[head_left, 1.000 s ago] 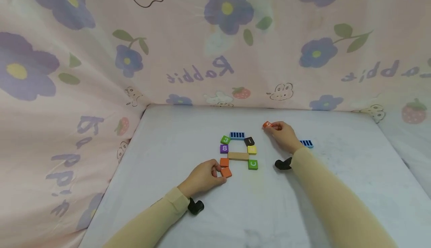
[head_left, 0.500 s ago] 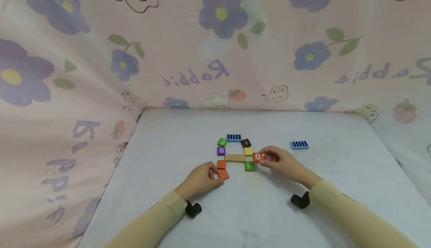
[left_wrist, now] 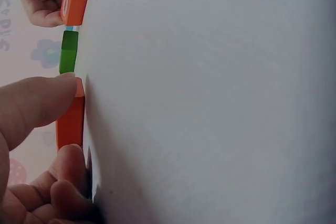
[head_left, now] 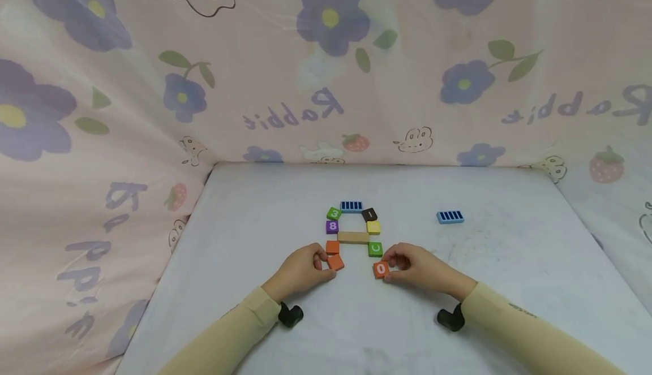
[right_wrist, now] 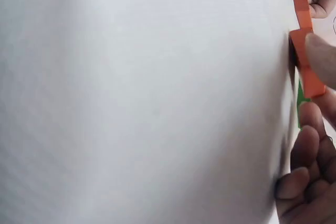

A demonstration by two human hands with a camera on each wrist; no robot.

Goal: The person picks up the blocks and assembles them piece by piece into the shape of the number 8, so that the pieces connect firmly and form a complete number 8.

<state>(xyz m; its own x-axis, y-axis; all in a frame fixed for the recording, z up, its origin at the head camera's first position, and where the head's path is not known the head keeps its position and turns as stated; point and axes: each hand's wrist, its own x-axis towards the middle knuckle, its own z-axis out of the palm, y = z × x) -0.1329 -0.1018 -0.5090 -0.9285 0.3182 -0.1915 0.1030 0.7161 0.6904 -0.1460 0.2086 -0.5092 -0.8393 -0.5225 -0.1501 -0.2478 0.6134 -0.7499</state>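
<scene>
My left hand (head_left: 304, 270) pinches a plain orange block (head_left: 335, 262) between thumb and fingers at the lower left of an outline of blocks. In the left wrist view that block (left_wrist: 71, 121) lies on the white surface. Opposite, my right hand (head_left: 425, 270) pinches an orange block marked 0 (head_left: 381, 269); in the right wrist view this block (right_wrist: 307, 66) is tilted at the surface. Just above it sits a green block (head_left: 375, 249), and another orange block (head_left: 333, 248) touches or nearly touches the left-held one.
The outline also has a wooden bar (head_left: 354, 237), a purple 8 block (head_left: 332, 227), a green 3 block (head_left: 333, 213), a blue striped block (head_left: 351, 206), a black block (head_left: 369, 214) and a yellow block (head_left: 373, 228). Another blue striped block (head_left: 450, 217) lies apart at right.
My right hand has brought the orange 0 block from the back right down towards the front, to below the green block. The left hand stays on its orange block.
</scene>
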